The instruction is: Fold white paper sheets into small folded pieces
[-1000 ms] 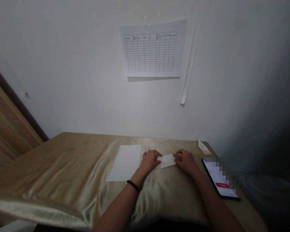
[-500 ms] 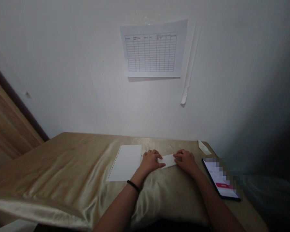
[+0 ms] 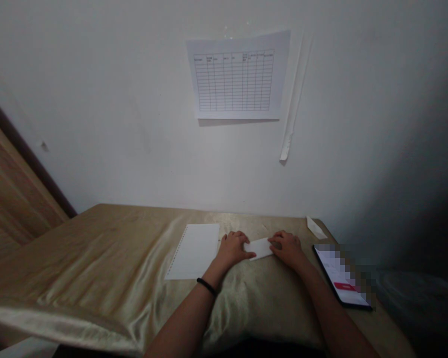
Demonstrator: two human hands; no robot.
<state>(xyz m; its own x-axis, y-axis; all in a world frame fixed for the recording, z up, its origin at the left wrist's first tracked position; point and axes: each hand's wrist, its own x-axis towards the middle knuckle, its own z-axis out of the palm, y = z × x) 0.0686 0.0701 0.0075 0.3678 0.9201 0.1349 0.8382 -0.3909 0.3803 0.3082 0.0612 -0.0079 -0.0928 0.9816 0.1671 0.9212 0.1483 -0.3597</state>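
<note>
A small folded piece of white paper (image 3: 260, 248) lies on the cloth-covered table between my two hands. My left hand (image 3: 234, 247) is closed on its left end, thumb stretched along the near edge. At the right end, my right hand (image 3: 286, 247) grips the paper with bent fingers. Left of my left hand lies a flat white sheet (image 3: 194, 251) with a row of punched holes down its left side. A dark band circles my left wrist.
A tablet or phone with a lit screen (image 3: 339, 278) lies on the right, close to my right forearm. Behind it, a white paper scrap (image 3: 315, 227) rests at the table's back corner. A printed table sheet (image 3: 239, 79) hangs on the wall. The golden tablecloth (image 3: 97, 258) is wrinkled.
</note>
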